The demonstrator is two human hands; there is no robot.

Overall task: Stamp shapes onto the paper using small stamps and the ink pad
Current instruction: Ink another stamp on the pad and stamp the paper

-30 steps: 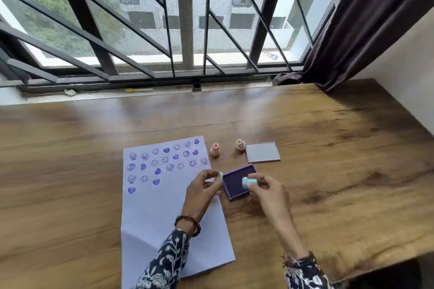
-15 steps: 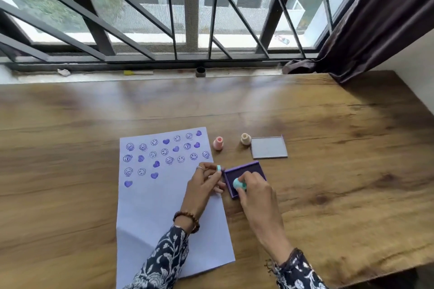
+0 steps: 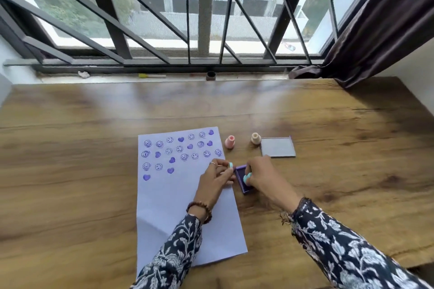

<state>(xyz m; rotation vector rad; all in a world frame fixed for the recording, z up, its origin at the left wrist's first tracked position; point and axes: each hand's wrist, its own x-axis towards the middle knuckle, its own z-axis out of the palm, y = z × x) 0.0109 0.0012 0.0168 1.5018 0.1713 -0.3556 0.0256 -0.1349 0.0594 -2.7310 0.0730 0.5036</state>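
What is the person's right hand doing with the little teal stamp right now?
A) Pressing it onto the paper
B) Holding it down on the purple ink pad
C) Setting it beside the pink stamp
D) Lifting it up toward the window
B: the right hand grips the teal stamp with its base down on the purple ink pad, which sits on the table just off the edge of the paper.

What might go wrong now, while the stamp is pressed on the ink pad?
The right hand presses the teal stamp near the ink pad edge, so it may ink unevenly. The left hand rests on the paper and could shift it. Wet ink might smear the purple prints.
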